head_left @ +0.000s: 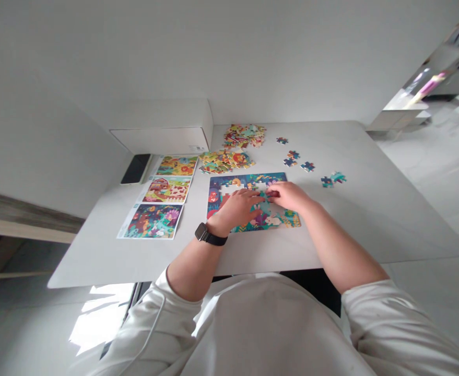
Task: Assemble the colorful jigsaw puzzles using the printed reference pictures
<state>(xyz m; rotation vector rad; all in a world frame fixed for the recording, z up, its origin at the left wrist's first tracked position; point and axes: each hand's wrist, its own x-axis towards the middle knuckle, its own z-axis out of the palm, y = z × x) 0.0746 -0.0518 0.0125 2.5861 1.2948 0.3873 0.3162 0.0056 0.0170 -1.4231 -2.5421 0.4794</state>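
A partly assembled jigsaw puzzle [278, 220] with a colourful animal scene lies in front of me, with pale gaps in its upper half. My left hand [240, 208], a black watch at its wrist, rests flat over the puzzle's left and middle part, fingers spread. At the puzzle's right side, the fingers of my right hand [286, 195] are pinched together on a puzzle piece, mostly hidden beneath them. Right of the puzzle lie loose dark blue pieces [308, 166] and a joined teal cluster [334, 179].
Two heaps of loose pieces, one yellowish [225, 161] and one mixed [245, 134], lie behind the puzzle. Left of it are three picture sheets [151, 221], a dark-screened phone [136, 168] and a white box [159, 138]. A wall borders the white table [370, 209] at the back.
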